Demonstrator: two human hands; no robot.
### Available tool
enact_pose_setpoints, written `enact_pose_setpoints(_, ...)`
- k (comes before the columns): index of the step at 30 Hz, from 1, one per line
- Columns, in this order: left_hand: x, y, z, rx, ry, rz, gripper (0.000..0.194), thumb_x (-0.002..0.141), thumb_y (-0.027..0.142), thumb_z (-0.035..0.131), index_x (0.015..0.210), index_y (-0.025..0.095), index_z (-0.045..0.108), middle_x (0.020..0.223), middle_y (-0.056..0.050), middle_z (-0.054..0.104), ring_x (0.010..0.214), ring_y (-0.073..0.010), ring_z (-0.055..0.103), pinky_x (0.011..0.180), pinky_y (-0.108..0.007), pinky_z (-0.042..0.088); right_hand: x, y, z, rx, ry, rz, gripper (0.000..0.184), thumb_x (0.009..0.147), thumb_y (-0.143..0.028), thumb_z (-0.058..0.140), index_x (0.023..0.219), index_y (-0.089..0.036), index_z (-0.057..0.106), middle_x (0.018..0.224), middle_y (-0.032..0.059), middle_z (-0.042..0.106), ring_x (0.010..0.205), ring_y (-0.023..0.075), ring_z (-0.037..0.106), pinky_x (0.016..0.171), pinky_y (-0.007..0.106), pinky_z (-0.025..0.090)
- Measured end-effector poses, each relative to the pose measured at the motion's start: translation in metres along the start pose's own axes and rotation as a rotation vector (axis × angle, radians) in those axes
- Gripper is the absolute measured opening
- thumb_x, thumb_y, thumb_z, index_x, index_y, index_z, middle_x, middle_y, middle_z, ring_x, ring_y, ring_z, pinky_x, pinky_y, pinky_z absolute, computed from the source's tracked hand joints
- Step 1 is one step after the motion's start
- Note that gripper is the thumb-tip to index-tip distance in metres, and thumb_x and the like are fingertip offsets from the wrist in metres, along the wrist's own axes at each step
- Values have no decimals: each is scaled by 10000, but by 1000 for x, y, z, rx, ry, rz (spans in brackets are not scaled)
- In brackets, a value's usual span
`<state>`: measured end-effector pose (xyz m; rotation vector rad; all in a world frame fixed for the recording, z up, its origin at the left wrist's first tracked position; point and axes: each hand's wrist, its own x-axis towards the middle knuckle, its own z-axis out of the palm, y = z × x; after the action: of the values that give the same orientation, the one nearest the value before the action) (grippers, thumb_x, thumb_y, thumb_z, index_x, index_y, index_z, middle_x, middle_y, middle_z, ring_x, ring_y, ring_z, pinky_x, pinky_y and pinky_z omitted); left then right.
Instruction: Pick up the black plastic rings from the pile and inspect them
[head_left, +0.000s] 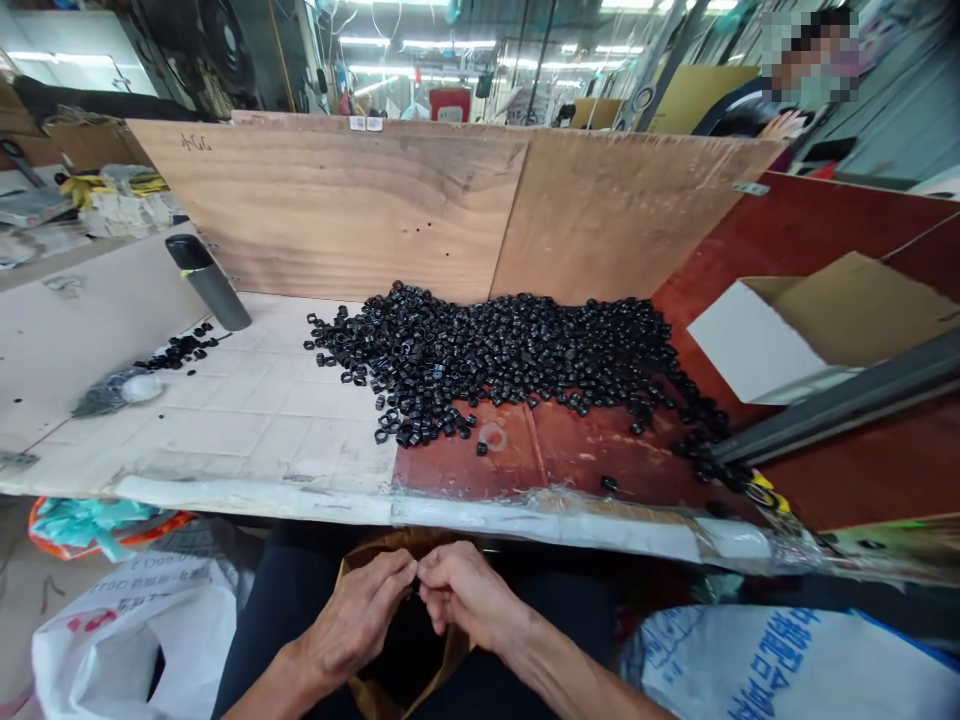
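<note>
**Grip:** We see the left hand (pixel 352 615) and the right hand (pixel 469 597) close together, and their fingertips (pixel 414 572) meet. If they pinch some small thing, we cannot tell, because the fingers hide it.

**Pointing:** Both forearms come up from the lower corners, so the two hands point inward to each other, and the fingers slant down.

**Under the hands:** A brown bag (pixel 390 545) stands open on the lap, with its dark opening just below the fingers.

**Black pieces:** A wide heap of small black rings (pixel 487 350) lies on the table, beyond the tape-wrapped table edge (pixel 450 510). It spreads along its long axis from left to right, at the foot of a plywood board (pixel 322 200). A smaller group of black rings (pixel 180 349) lies to the left.

**Near them:** A grey bottle (pixel 208 282) lies tilted on the table's pale tiled surface (pixel 262 430).

**Writing:** We see blue characters on a white sack (pixel 780 660) at the right, and small red print on a white plastic bag (pixel 135 640) at the left. Neither we can read surely. The plywood has small handwritten marks.

**Nearby:** At the top right, a co-worker's hand (pixel 781 125) rests beyond the board.
</note>
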<state>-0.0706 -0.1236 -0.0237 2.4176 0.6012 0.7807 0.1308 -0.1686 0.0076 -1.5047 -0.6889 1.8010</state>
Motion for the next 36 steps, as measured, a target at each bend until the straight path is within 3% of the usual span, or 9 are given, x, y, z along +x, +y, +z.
enact_pose_setpoints(3,36,3,-24,-10,-46,-118,236,903,247,683,1139,246,666,1036,-78,719,918,-221,719,808,-312,599,-3,-23,-33,-535,344,-470,66,789,-239,630,756,-189,658,652,34,603,594,192,594,592,317,512)
enact_pose_setpoints(5,68,-8,-33,72,70,-249,108,923,285,656,1010,223,668,899,-36,669,778,-185,680,753,-306,571,6,-41,-64,-708,696,-789,210,824,-195,610,1019,-185,686,989,112,644,881,261,648,782,379,541)
enact_pose_setpoints(7,99,-28,-35,124,221,-330,172,932,260,617,1095,211,647,979,-34,652,681,-143,645,716,-295,556,23,-55,-93,-857,800,-903,375,781,-125,622,1147,-192,670,1159,136,591,963,273,639,829,390,541)
enact_pose_setpoints(10,133,-58,-27,169,176,-311,266,912,170,595,1164,231,655,1141,-50,671,716,-130,658,806,-309,546,54,-59,-116,-978,687,-947,340,792,-53,560,1076,-189,689,1021,97,610,896,235,648,823,352,549)
enact_pose_setpoints(14,146,-75,-17,230,151,-359,126,912,164,597,907,218,710,887,-35,719,848,-192,685,835,-312,519,76,-48,-107,-944,648,-967,226,818,-74,575,996,-162,681,895,78,622,837,232,639,813,358,548)
enact_pose_setpoints(18,141,-70,-18,246,136,-415,140,900,187,599,795,204,689,760,-27,670,731,-190,654,741,-307,507,78,-46,-88,-936,605,-995,214,835,-142,652,1044,-177,675,950,84,620,874,248,634,832,382,549)
enact_pose_setpoints(25,129,-54,-16,187,111,-312,349,802,158,664,1143,228,655,1058,-40,652,838,-182,652,799,-315,542,77,-48,-82,-964,510,-1097,147,911,-104,554,988,-196,639,952,76,591,885,228,623,829,351,537)
enact_pose_setpoints(31,130,-62,-3,132,103,-253,259,834,163,676,1086,226,692,1091,-63,683,950,-216,672,879,-351,548,76,-51,-78,-961,493,-1115,88,840,-117,599,848,-197,565,865,56,549,774,211,565,696,321,498)
enact_pose_setpoints(36,131,-58,-8,-165,193,-307,294,878,207,639,1166,213,700,1003,-65,688,874,-200,667,824,-345,550,72,-62,-78,-730,361,-1072,243,863,-148,597,1084,-200,683,946,55,626,699,165,578,652,292,493)
